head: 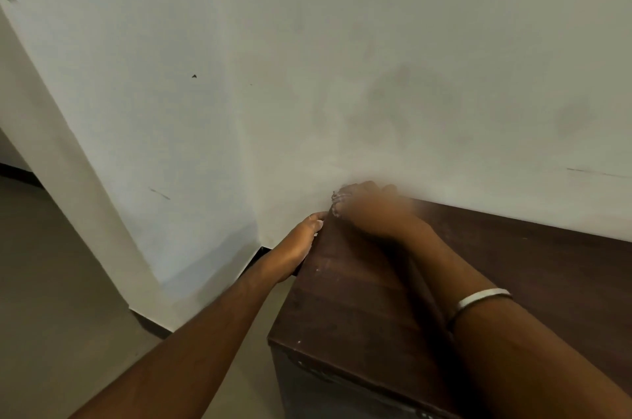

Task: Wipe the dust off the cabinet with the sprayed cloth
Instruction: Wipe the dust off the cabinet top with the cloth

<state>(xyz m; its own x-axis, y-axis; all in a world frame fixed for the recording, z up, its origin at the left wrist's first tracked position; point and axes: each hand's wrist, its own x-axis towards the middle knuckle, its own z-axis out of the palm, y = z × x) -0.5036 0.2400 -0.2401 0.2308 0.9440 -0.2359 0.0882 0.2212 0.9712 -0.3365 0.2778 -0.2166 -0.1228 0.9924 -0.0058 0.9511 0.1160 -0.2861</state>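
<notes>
A dark brown wooden cabinet (359, 299) stands against the wall, its top running from the lower middle to the right. My right hand (371, 210), blurred, grips a pale cloth (337, 201) at the cabinet's far left corner by the wall; only a small edge of the cloth shows past my fingers. My left hand (297, 240) holds the cabinet's left edge, thumb on the top, fingers hidden down the side. A silver bangle (482, 299) sits on my right forearm.
A pale wall (342, 76) rises right behind the cabinet. A wall corner juts out at the left (85, 196), with dark skirting at its foot. Beige floor (68, 333) lies to the cabinet's left.
</notes>
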